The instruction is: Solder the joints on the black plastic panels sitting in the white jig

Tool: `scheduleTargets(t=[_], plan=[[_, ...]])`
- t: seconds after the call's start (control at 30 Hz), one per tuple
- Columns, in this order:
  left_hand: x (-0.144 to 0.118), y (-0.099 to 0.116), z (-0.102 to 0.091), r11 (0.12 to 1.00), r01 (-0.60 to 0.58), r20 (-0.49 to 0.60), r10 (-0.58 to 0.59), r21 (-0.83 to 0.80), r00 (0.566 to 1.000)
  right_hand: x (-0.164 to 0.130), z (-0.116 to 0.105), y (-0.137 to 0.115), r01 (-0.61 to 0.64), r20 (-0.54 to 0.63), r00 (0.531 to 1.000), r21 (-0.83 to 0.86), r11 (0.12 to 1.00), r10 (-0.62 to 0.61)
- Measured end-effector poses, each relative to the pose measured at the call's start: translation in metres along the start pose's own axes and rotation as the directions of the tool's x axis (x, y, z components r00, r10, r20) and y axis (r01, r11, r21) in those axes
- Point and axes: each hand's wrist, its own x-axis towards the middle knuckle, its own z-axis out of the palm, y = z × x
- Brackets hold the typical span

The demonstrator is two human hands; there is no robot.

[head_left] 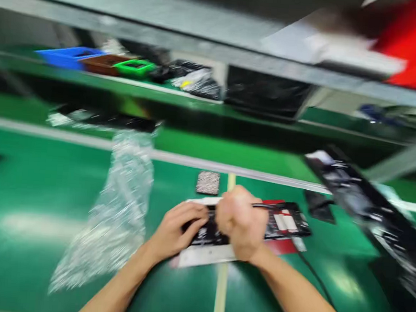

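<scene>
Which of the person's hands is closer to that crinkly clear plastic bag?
Left. The left hand lies just right of the clear plastic bag; the right hand is farther right.

Green bench top (28, 199) is filling the near view, glare spots showing left and right. A pale strip (86, 140) is running left to right across it. Farther back a green shelf (184, 92) is carrying blue (66, 56), brown (102, 64) and green trays (134, 67). A grey metal beam (166, 40) is crossing overhead. Everything is motion-blurred.
</scene>
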Motion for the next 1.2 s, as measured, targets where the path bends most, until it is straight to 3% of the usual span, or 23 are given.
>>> scheduleTargets(t=[0.07, 0.17, 0.3, 0.5, 1.2], plan=[[-0.007, 0.005, 0.000, 0.999, -0.031, 0.059, 0.033, -0.045, 0.998, 0.004, 0.016, -0.004, -0.020, 0.008, 1.000, 0.173, 0.985, 0.019], [0.003, 0.010, 0.004, 0.992, -0.069, 0.028, 0.073, -0.102, 0.997, 0.013, 0.021, -0.018, 0.020, -0.041, 0.999, 0.279, 0.960, -0.009], [0.015, 0.019, 0.007, 0.986, -0.110, 0.008, 0.112, -0.127, 0.994, 0.016, 0.017, -0.033, 0.038, -0.062, 0.998, 0.254, 0.966, -0.023], [0.013, 0.022, 0.010, 0.985, -0.109, 0.011, 0.111, -0.136, 0.994, 0.015, 0.014, -0.036, 0.014, -0.085, 0.996, 0.287, 0.958, 0.011], [0.019, 0.020, 0.021, 0.982, -0.118, -0.036, 0.114, -0.145, 0.993, 0.021, -0.001, -0.038, 0.009, 0.018, 1.000, 0.212, 0.977, -0.013]])
